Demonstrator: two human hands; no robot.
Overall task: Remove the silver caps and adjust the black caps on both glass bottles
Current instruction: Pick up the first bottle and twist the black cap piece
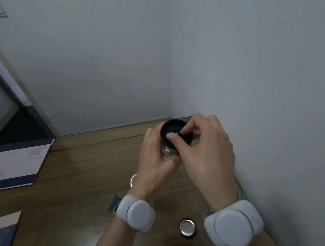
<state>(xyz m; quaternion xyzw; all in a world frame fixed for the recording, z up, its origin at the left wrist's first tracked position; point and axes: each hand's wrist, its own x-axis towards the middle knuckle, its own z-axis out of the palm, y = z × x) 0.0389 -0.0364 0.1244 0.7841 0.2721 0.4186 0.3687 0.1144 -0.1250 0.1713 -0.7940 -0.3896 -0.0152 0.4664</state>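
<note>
On the wooden table (67, 201), the left hand (155, 166) wraps the glass bottle (169, 151), lifted near the wall; contents hidden. The right hand (206, 150) pinches inside its black cap (174, 129). A silver cap (187, 227) lies below. No readable writing.

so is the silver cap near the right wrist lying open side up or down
Open side up. The silver cap lies loose on the table, and its shiny hollow inside, ringed by a dark rim, faces the camera.
</note>
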